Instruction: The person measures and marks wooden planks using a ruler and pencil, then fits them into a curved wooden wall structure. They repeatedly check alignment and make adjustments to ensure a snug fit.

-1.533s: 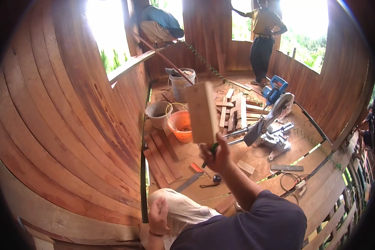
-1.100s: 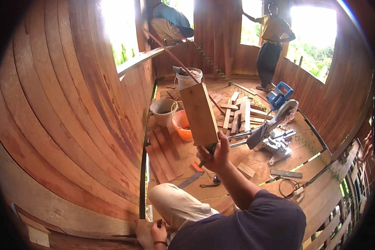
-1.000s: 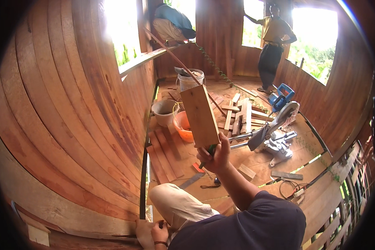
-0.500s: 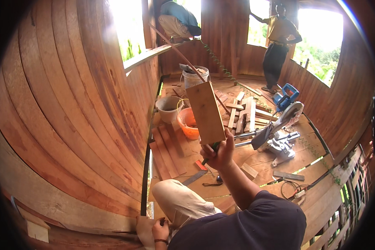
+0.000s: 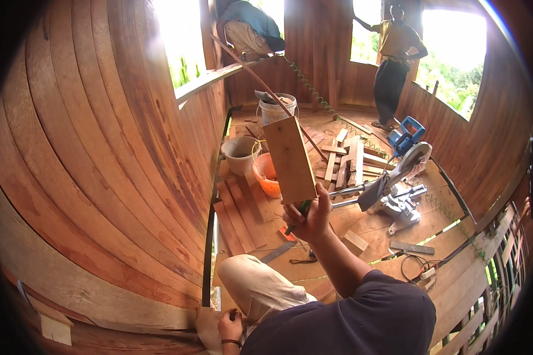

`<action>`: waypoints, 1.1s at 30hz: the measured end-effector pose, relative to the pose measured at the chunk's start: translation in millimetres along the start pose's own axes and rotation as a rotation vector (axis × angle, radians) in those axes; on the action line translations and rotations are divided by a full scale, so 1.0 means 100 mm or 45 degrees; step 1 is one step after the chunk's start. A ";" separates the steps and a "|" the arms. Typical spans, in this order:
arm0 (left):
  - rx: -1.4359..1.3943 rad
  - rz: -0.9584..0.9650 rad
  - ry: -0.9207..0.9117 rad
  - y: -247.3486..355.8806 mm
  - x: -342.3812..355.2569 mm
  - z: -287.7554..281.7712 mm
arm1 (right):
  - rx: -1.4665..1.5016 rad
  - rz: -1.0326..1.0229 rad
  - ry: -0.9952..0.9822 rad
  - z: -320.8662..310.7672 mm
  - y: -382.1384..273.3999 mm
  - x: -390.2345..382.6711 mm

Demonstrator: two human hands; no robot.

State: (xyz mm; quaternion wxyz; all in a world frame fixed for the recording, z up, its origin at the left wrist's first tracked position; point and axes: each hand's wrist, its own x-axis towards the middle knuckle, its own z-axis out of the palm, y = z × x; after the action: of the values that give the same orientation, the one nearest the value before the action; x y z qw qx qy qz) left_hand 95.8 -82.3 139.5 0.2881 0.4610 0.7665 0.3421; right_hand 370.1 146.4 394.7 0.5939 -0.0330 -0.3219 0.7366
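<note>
My right hand (image 5: 311, 220), raised in front of me, is closed around the lower end of a short wooden board (image 5: 290, 158). The board stands almost upright, its broad pale face showing. Something green (image 5: 305, 207) is also in that hand, against the board's bottom end; the fingers hide most of it, so its kind is unclear. Down at the lower left, beside my bent knee, my left hand (image 5: 228, 326) has its fingers curled over a small dark thing that I cannot make out. Next to it is a piece of wood (image 5: 206, 322).
A blue and silver mitre saw (image 5: 400, 195) stands right of centre, near stacked wood strips (image 5: 344, 163). Buckets, one orange (image 5: 265, 180), stand behind the board. A metal square (image 5: 278, 251) lies by my knee. Two people (image 5: 251, 26) are at the far windows.
My right hand and the board have shifted very slightly, and more of the green thing shows beneath the board. My left hand stays by the wood piece at the lower left.
</note>
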 end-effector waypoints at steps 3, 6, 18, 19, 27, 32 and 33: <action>-0.009 0.009 -0.007 0.00 0.01 0.01 | -0.004 -0.043 0.048 0.01 0.01 0.00; -0.018 -0.012 -0.009 0.01 0.00 0.00 | -0.005 -0.044 0.058 0.04 0.01 -0.01; 0.012 -0.030 -0.033 -0.02 0.01 0.02 | -0.027 -0.014 0.109 -0.07 0.09 -0.04; -0.016 -0.041 -0.035 -0.01 0.02 0.01 | -0.068 0.005 0.101 -0.06 0.10 -0.04; -0.765 0.125 -0.088 0.19 0.29 -0.15 | -0.446 0.019 0.165 0.00 0.43 -0.27; -1.219 0.411 -0.283 1.59 0.52 -0.63 | -0.936 0.029 0.149 0.02 0.84 -0.53; -1.322 0.487 -0.332 1.76 0.57 -0.61 | -1.200 0.060 0.142 -0.04 0.92 -0.63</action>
State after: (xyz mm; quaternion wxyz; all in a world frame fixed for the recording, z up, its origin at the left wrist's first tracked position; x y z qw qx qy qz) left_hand 115.6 13.4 307.9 0.5021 0.4278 0.3587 0.6605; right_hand 312.0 83.2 323.7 0.5138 -0.3457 -0.5879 0.5204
